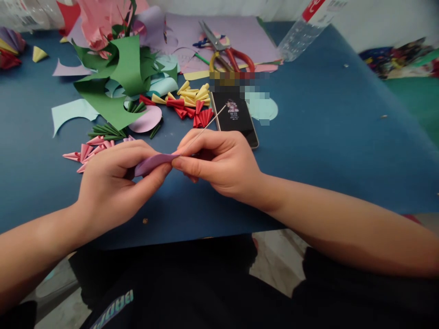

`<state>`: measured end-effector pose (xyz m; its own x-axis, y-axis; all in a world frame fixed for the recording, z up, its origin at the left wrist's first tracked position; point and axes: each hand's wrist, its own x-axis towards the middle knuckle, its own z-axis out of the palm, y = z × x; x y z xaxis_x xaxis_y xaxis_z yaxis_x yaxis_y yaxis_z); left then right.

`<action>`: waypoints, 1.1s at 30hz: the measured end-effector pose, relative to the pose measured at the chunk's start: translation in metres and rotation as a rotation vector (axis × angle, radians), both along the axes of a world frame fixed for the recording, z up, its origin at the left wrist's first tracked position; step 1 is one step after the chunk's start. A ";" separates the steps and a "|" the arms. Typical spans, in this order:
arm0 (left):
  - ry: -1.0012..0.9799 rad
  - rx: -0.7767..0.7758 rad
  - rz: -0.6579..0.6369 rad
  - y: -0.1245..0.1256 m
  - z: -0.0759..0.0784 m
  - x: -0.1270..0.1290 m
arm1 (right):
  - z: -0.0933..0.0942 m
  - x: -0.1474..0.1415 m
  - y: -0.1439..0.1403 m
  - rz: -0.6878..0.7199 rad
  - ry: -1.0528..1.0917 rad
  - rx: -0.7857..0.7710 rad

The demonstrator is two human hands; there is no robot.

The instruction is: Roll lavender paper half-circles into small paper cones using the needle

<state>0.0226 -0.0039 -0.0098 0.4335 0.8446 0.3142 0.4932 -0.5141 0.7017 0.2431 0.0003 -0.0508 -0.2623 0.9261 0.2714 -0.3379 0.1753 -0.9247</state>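
At the centre of the head view, above the blue bench (325,151), we see our left hand (113,187) and right hand (219,162) meeting on a purple paper strip (154,163). Our left grip is clamped on the strip between thumb and fingers; our right grip pinches its end together with a thin needle-like stick (211,122) that slants up toward one o'clock. We judge the strip light, soft and easily creased, best taken at its edge with fingertips, not squeezed across the middle. Toward twelve o'clock lies a dark phone (236,116), and beyond it red-handled scissors (228,52) on lilac sheets. At eleven o'clock sit yellow cones (194,93), red folded pieces (192,112) and curling green paper (118,80). At nine o'clock, just beside our left hand, lie pink folded pieces (87,151).
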 end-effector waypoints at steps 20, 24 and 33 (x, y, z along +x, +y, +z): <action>0.003 -0.016 0.038 0.004 -0.005 0.000 | 0.002 -0.001 0.000 0.048 0.024 -0.093; -0.016 -0.017 0.039 0.007 -0.006 0.000 | 0.002 -0.001 -0.001 0.015 0.013 -0.111; -0.005 0.038 0.017 0.005 -0.007 0.000 | 0.001 -0.002 -0.001 0.032 0.051 -0.083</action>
